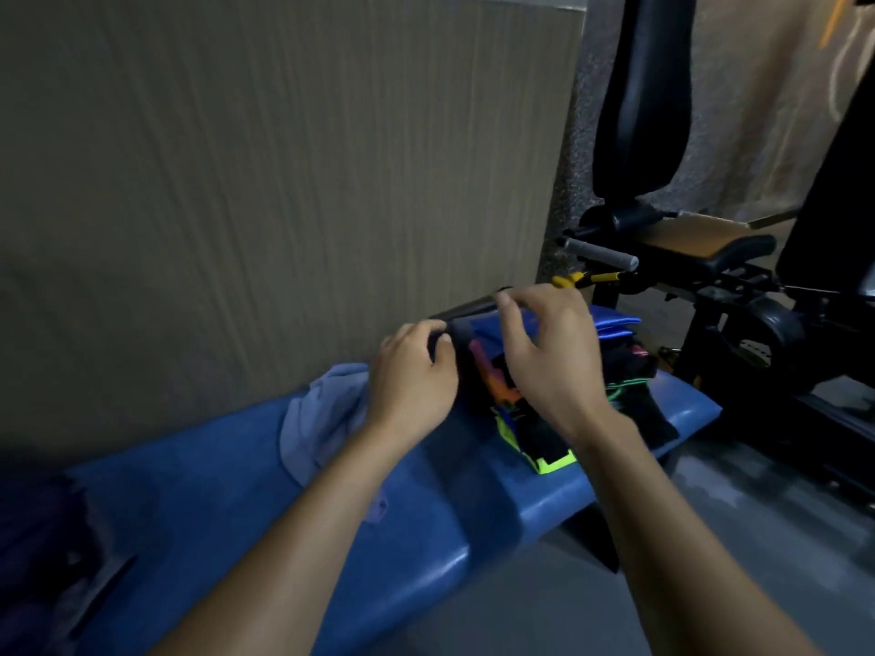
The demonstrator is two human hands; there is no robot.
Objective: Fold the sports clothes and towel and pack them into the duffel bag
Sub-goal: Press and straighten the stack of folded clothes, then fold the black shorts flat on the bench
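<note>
Blue padded bench (pixel 227 504) fills the near view, pale blue garment (pixel 317 419) crumpled on it by the wall. Duffel bag (pixel 620 324) sits at the bench's far end with black and neon clothes (pixel 544 447) spilling out. Left hand (pixel 412 376) grips a black strap (pixel 457 331); right hand (pixel 544 352) hovers over the bag, fingers loosely curled, grasp unclear.

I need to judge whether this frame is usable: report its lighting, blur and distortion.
Head view: dim light; motion blur smears the left hand and the dark clothes; wide-angle bending curves the blue bench; the lower left corner is nearly black.
</note>
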